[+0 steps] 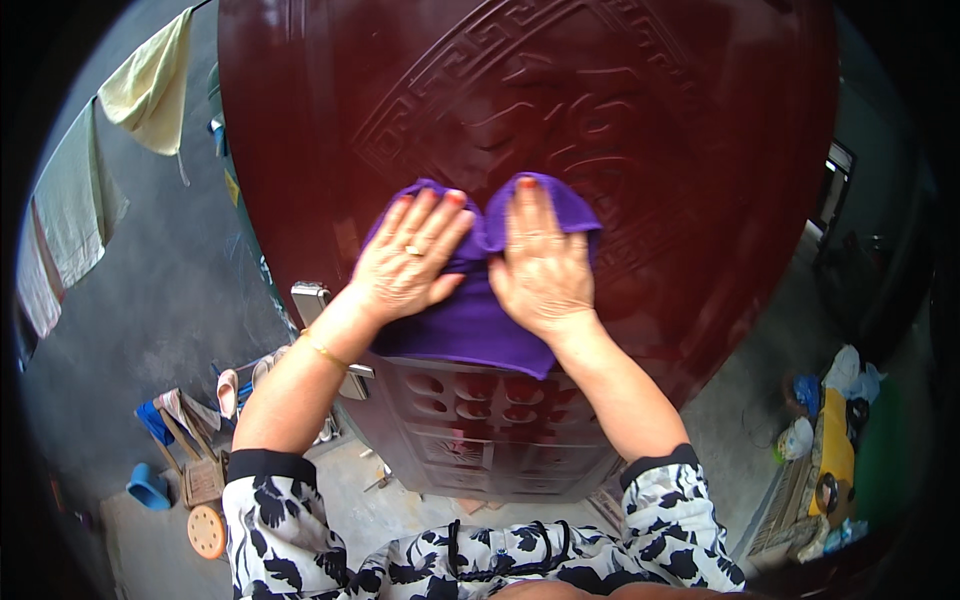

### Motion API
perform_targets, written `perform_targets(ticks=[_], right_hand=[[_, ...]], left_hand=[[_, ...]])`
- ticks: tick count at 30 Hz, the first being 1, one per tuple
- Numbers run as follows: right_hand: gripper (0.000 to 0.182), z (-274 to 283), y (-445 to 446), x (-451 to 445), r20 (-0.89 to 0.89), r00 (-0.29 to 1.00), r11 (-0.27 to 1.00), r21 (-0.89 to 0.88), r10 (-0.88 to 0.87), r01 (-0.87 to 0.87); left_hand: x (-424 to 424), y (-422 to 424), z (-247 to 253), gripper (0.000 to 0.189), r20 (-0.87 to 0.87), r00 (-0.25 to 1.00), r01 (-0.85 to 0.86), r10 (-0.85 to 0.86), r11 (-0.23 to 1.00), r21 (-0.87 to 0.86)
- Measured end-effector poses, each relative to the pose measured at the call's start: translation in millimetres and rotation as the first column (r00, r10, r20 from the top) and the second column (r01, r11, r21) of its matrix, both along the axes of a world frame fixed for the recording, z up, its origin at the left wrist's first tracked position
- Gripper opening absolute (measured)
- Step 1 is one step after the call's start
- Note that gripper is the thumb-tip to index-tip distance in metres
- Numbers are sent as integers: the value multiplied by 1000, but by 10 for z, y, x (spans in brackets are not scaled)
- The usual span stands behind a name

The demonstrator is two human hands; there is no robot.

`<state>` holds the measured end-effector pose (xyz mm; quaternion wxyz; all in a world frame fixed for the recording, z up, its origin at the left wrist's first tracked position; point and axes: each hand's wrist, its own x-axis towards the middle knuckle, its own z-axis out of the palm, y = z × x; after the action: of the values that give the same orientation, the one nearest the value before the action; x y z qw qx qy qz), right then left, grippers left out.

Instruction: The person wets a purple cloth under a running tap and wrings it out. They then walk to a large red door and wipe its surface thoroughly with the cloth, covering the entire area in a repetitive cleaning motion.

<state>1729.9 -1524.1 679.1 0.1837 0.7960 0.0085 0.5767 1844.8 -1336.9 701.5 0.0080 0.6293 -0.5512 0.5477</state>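
Both palms lie flat on a purple cloth (465, 322), pressing it against a glossy dark red door (315, 150) with raised relief patterns. My left hand (411, 251), with a ring and a bracelet, covers the cloth's left part, its fingers slightly apart and pointing up. Over the right part rests my right hand (547, 262), a little blurred. Between the hands the cloth's top edge dips, and its lower edge hangs loose. The metal door handle (356, 381) shows just under my left forearm, partly hidden by it.
Towels (150, 90) hang on a line at upper left. A wooden chair (201, 480), a blue basin (148, 487), a round stool (206, 531) and a shoe rack with shoes (227, 394) stand at lower left. A bench (780, 510) piled with bags is at right.
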Motion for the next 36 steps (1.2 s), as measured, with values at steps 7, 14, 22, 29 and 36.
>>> perform_targets(ticks=[7,14,22,29,36], right_hand=[[66,246,397,278,-4,975,966,-139,221,-219],[51,244,66,139,92,968,955,-209,234,-211],[62,878,-895,-520,101,988,987,-118,117,-105],[65,1865,-1917,-1033,409,909,991,-132,79,-26],[64,2295,-2555,-1100,512,855,963,-261,80,66]], left_hand=[[317,335,319,84,24,994,-104,110,981,-166],[65,-105,333,76,16,999,-32,36,974,-223],[-647,-1204,967,79,40,999,37,-27,958,-284],[-1038,-2219,1646,71,195,979,140,-61,896,-422],[-1465,-2936,1942,66,253,967,115,25,845,-522]])
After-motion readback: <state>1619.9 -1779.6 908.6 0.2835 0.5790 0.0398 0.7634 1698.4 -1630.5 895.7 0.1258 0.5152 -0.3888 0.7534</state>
